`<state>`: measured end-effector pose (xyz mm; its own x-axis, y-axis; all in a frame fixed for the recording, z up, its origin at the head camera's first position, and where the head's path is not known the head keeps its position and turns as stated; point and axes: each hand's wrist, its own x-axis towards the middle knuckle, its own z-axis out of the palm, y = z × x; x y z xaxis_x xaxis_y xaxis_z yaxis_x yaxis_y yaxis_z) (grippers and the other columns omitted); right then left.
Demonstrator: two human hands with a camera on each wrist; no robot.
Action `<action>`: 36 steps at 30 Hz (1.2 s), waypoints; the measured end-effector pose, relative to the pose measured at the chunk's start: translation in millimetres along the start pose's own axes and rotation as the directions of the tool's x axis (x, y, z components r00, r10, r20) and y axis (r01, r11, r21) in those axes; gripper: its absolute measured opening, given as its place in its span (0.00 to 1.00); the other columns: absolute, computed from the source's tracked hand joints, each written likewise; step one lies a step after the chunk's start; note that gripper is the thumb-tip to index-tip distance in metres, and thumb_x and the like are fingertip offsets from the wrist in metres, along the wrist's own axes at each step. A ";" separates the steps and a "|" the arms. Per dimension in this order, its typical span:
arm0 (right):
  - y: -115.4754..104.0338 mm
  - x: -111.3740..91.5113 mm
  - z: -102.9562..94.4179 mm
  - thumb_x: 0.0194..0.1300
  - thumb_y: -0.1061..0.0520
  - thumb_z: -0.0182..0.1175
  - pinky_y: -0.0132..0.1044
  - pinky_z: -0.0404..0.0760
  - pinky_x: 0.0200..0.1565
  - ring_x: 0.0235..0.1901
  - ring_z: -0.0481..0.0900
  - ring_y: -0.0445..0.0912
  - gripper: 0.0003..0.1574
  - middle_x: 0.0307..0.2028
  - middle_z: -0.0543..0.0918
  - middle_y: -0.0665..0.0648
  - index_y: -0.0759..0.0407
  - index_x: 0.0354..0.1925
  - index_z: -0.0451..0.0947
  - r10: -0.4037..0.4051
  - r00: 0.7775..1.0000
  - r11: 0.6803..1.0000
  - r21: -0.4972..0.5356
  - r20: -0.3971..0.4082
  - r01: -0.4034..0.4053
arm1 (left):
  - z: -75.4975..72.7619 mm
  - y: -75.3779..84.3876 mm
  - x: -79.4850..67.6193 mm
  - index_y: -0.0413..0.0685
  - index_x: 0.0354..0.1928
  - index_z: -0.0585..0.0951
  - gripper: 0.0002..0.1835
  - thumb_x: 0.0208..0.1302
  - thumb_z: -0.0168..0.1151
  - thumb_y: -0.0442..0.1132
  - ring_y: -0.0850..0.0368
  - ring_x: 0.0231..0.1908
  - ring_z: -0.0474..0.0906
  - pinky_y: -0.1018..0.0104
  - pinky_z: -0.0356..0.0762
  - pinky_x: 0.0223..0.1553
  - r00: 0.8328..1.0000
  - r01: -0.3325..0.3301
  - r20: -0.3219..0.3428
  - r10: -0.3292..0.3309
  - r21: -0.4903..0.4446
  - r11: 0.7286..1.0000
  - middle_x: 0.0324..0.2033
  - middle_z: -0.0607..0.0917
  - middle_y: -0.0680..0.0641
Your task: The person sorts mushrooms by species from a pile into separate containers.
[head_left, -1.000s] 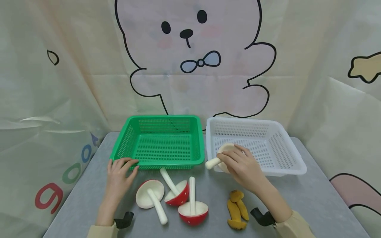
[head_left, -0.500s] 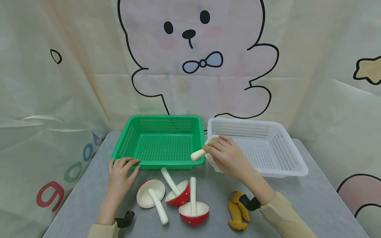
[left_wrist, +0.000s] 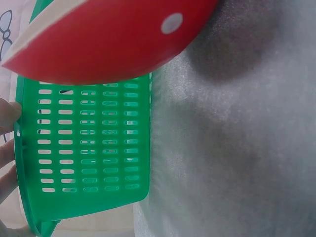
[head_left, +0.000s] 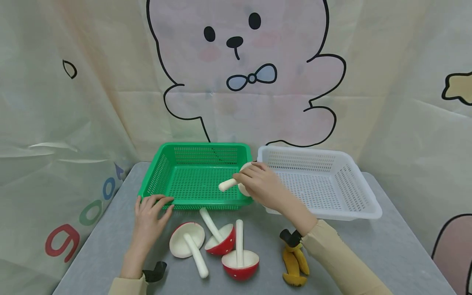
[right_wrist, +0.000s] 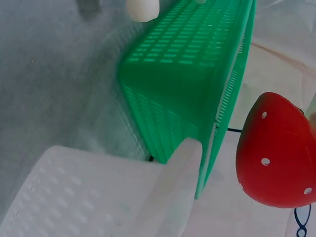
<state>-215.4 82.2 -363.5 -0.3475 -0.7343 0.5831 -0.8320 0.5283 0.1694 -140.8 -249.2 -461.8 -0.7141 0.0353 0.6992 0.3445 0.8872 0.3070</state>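
My right hand (head_left: 263, 186) grips a toy mushroom (head_left: 245, 189) by its cap, above the right end of the green basket (head_left: 212, 203). Its pale stem points left; the red, white-spotted outside of that cap faces the right wrist camera. At the basket's front left corner my left hand (head_left: 149, 219) holds the rim, thumb at the outer side and fingers curled over the top. Between the hands on the table lie three more red toy mushrooms, one on the left (head_left: 187, 241), one in the middle (head_left: 223, 241) and one at the front (head_left: 240, 268), stems up or leaning.
A white basket (head_left: 359, 211) stands right beside the green one. A yellow-brown toy mushroom cluster (head_left: 295, 266) lies on the grey table (head_left: 265, 246), partly hidden under the right wrist's black camera mount (head_left: 290, 237). A printed bear curtain (head_left: 236, 110) hangs behind.
My right hand has carried its mushroom leftward, from over the white basket's front left corner to over the green basket's right end. My left hand has stayed at the rim.
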 end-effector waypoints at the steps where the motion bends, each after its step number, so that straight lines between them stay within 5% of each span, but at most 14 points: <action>1: -0.1 2.4 2.3 0.57 0.62 0.68 0.45 0.78 0.56 0.44 0.82 0.45 0.16 0.39 0.87 0.48 0.51 0.45 0.83 -0.004 1.000 1.000 0.004 0.002 0.004 | 0.0 -0.1 0.0 0.48 0.39 0.86 0.15 0.47 0.75 0.31 0.42 0.45 0.74 0.26 0.52 0.63 1.000 -0.001 -0.001 0.001 0.000 1.000 0.38 0.83 0.43; 12: -3.8 22.4 27.4 0.60 0.61 0.65 0.41 0.78 0.53 0.45 0.82 0.45 0.18 0.42 0.86 0.48 0.50 0.50 0.81 0.073 0.978 0.995 0.053 0.194 -0.085 | 0.5 -1.3 0.0 0.49 0.39 0.86 0.14 0.48 0.75 0.32 0.42 0.45 0.74 0.26 0.53 0.63 1.000 -0.008 0.007 0.008 0.005 1.000 0.38 0.83 0.43; 24: -8.9 38.9 53.4 0.63 0.65 0.56 0.37 0.81 0.44 0.40 0.81 0.44 0.18 0.42 0.85 0.50 0.53 0.50 0.80 0.128 0.900 0.979 0.092 0.416 -0.182 | 0.2 -1.8 1.7 0.48 0.39 0.86 0.15 0.47 0.75 0.31 0.41 0.45 0.74 0.26 0.53 0.62 1.000 -0.011 -0.002 0.011 0.005 1.000 0.38 0.83 0.43; 29: -11.0 44.0 61.2 0.58 0.68 0.58 0.34 0.79 0.37 0.35 0.79 0.43 0.20 0.41 0.85 0.50 0.52 0.48 0.81 0.153 0.858 0.975 0.067 0.491 -0.212 | -0.5 -1.8 2.2 0.48 0.39 0.86 0.14 0.47 0.75 0.32 0.41 0.45 0.74 0.26 0.53 0.62 1.000 -0.009 -0.002 0.009 0.003 1.000 0.38 0.83 0.43; 36: -12.2 46.6 71.0 0.55 0.66 0.65 0.36 0.80 0.40 0.40 0.81 0.44 0.23 0.43 0.84 0.50 0.52 0.50 0.79 0.178 0.804 0.969 0.044 0.568 -0.245 | -1.2 -0.8 1.6 0.49 0.39 0.86 0.14 0.47 0.75 0.32 0.41 0.45 0.74 0.25 0.54 0.62 1.000 -0.008 -0.001 0.008 0.005 1.000 0.38 0.83 0.43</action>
<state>-252.2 11.2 -394.8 -0.6727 -0.7384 0.0473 -0.7396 0.6729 -0.0134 -141.4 -250.4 -460.1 -0.7110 0.0417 0.7019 0.3468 0.8892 0.2984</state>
